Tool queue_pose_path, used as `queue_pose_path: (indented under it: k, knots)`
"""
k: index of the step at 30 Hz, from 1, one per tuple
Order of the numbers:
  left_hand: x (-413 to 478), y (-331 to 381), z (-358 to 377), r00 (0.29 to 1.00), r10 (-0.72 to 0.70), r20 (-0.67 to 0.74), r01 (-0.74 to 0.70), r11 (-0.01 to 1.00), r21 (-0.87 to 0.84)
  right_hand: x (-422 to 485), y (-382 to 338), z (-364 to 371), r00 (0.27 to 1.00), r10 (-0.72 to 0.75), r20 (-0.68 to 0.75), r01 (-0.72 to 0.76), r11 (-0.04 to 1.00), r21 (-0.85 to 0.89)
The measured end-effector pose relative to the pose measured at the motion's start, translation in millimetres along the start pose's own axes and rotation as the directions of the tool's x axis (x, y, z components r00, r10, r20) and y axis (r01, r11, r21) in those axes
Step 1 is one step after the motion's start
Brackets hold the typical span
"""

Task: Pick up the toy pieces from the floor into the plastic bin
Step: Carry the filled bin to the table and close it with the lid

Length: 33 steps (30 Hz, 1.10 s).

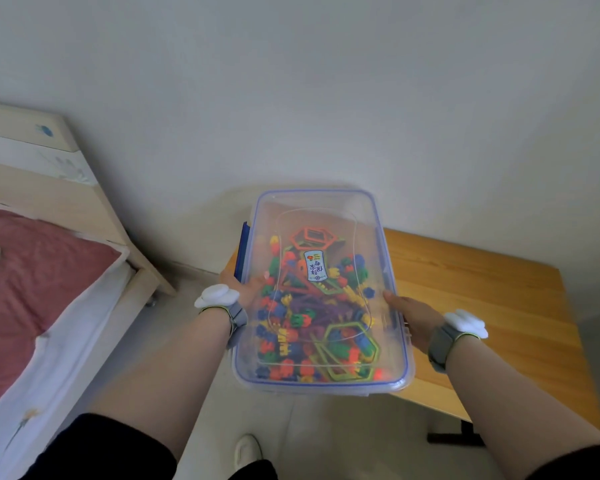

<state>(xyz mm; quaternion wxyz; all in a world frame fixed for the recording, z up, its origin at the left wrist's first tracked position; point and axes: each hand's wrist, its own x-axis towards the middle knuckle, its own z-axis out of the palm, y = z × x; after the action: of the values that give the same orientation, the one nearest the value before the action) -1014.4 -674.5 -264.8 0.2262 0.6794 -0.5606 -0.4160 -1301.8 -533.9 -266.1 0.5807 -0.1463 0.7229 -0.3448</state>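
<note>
A clear plastic bin [321, 202] with a blue-rimmed lid on top is held up in front of me, above the near left corner of a wooden table. Inside it lie many colourful toy pieces [309, 327], seen through the lid, along with green and orange hexagon frames. My left hand [248, 289] grips the bin's left side near a blue latch. My right hand [411, 315] grips its right side. Both wrists carry grey bands with white tags.
A wooden table [482, 292] stands at the right against a pale wall, its dark foot [454, 436] on the floor. A bed [39, 278] with a red blanket and white sheet fills the left. My white shoe [246, 448] shows on the tiled floor below.
</note>
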Motion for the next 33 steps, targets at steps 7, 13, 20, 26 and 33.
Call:
queue_pose_path:
  k: [7,13,20,26,33]
  knots:
    - [0.5,3.3,-7.9,0.997,-0.03,0.07,0.01,0.963,0.269,5.3,-5.9,-2.8,0.962,-0.201,-0.185,0.109,0.904,-0.413]
    - [0.2,8.2,-12.6,0.986,0.063,0.153,-0.11,0.941,0.321,4.5,-7.8,-2.2,0.943,-0.293,-0.156,0.164,0.819,-0.55]
    - [-0.3,13.5,-7.9,0.992,-0.026,0.125,-0.03,0.905,0.423,3.7,-10.6,-0.5,0.938,-0.32,-0.131,0.185,0.785,-0.591]
    - [0.2,18.0,-14.9,0.954,-0.124,0.274,0.017,0.932,0.362,6.4,-6.3,3.2,0.945,-0.306,-0.114,0.206,0.829,-0.519]
    - [-0.5,20.4,-21.6,0.966,-0.041,0.254,-0.072,0.906,0.418,5.1,-17.0,3.0,0.943,-0.321,-0.084,0.226,0.808,-0.545]
